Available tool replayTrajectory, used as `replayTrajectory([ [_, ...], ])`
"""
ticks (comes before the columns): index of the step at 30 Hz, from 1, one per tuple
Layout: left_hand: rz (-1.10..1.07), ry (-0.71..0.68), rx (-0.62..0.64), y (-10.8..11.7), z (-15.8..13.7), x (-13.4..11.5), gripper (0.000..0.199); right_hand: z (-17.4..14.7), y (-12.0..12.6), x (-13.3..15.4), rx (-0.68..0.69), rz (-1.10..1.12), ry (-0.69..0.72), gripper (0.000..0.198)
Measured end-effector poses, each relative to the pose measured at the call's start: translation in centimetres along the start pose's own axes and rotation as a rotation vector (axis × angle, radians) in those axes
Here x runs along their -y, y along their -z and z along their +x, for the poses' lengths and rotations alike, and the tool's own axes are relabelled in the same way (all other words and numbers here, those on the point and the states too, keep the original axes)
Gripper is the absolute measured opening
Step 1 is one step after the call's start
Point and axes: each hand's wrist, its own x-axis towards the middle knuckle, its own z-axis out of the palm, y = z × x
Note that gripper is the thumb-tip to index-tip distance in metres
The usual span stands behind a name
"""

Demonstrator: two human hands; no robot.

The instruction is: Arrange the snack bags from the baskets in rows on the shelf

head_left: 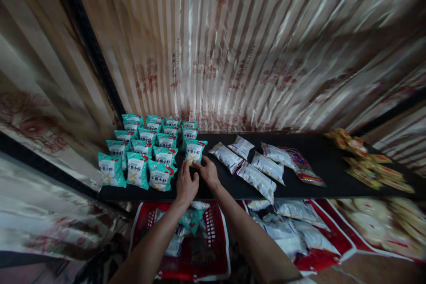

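Observation:
A teal-and-white snack bag stands upright on the black shelf, at the front of the rightmost column of matching bags. My left hand grips its lower left side with bent fingers. From the right, my right hand closes on the lower right corner of that same bag, the thumb near its base. Some fingertips are hidden behind the bag. Left of my hands, several more teal snack bags stand in rows. Two bags are behind the held one.
White snack packets lie loosely on the shelf, beside a red-and-purple packet. Yellow packets sit far right. Below are a red basket with a teal bag inside and other red baskets holding packets. A striped curtain hangs behind.

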Motion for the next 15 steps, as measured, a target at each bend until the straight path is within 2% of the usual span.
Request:
replayTrajectory([
  [8,0.05,0.024,-0.03,0.1,1.6,0.1,0.052,2.2,-1.6,1.2,0.007,0.001,0.004,0.034],
  [15,0.048,0.027,-0.029,0.3,2.0,0.2,0.053,3.2,-2.6,0.8,-0.002,0.034,0.052,0.034],
])
